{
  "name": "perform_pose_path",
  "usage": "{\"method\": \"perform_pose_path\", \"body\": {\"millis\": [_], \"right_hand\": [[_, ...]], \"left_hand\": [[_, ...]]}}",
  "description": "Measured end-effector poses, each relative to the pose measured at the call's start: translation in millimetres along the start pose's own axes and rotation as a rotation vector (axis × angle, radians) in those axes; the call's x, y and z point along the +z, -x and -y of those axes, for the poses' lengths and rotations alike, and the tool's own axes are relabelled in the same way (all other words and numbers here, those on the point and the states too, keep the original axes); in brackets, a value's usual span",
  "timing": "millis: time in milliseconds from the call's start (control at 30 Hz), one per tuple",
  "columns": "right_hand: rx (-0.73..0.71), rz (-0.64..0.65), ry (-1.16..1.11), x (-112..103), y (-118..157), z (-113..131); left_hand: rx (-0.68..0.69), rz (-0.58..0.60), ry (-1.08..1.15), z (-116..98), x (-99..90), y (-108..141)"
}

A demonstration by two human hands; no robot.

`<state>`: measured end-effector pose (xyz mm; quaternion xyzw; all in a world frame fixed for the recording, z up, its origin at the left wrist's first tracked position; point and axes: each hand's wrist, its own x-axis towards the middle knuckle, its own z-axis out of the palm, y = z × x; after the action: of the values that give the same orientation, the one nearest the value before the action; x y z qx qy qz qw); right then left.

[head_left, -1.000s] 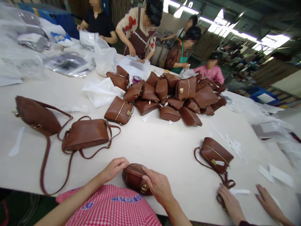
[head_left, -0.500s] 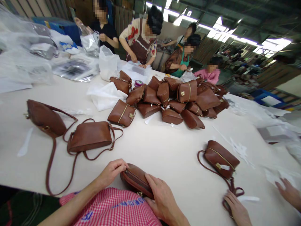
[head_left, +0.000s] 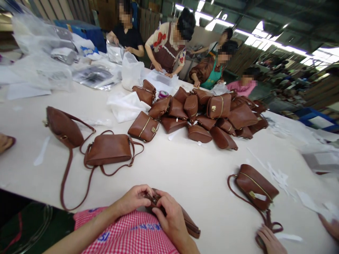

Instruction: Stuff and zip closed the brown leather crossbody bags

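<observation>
A brown leather handbag (head_left: 191, 224) lies at the table's near edge, against a red checked apron (head_left: 127, 233). My left hand (head_left: 136, 198) pinches the bag's near left end, around some small dark hardware. Over the same end, my right hand (head_left: 172, 215) is closed, its thumb and fingers close to the left fingertips. Both hands cover much of the bag, and exactly what the fingertips grip is hidden. Beyond my left hand, a brown bag with a thin strap (head_left: 108, 150) lies on its side, beside another strapped bag (head_left: 65, 127).
A pile of brown bags (head_left: 201, 113) spans the table's middle. At right, a co-worker's hand (head_left: 270, 240) touches the strap of a zipped bag (head_left: 255, 185). Another person's hand (head_left: 5, 143) shows at far left. Plastic wrapping (head_left: 45, 70) and several co-workers occupy the far side.
My right hand has moved left along the bag to meet my left hand at its end. The bag has turned, its other end now pointing down and right. A hand has appeared at far left.
</observation>
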<state>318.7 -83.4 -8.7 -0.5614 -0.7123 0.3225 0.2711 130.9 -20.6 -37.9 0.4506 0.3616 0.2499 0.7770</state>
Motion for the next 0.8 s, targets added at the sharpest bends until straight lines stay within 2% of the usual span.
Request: {"method": "perform_pose_path", "body": {"millis": [133, 233, 333, 467, 600, 667, 800], "right_hand": [[0.118, -0.038, -0.052, 6.6, -3.6, 7.1], [0.184, -0.015, -0.076, 10.0, -7.7, 6.7], [0.185, 0.033, -0.132, 5.6, -11.2, 4.9], [0.236, 0.079, -0.269, -4.8, -19.2, 9.6], [0.263, 0.067, -0.159, -1.6, -29.5, 12.9], [0.265, 0.094, -0.145, 2.8, -33.5, 9.6], [0.369, 0.209, -0.266, 4.0, -40.7, 0.0]], "left_hand": [[-0.04, 0.012, 0.028, -0.6, 0.5, 0.8], [-0.054, -0.014, 0.035, 0.2, 0.7, -0.8], [-0.045, -0.042, 0.014, 2.4, 1.0, -2.9], [-0.026, -0.022, 0.019, 5.9, 2.1, -4.8], [0.01, -0.062, 0.073, 11.4, 2.4, -5.2], [0.023, -0.062, 0.102, 15.2, 2.4, -5.0], [0.021, -0.043, 0.148, 20.8, 3.7, -4.8]]}}
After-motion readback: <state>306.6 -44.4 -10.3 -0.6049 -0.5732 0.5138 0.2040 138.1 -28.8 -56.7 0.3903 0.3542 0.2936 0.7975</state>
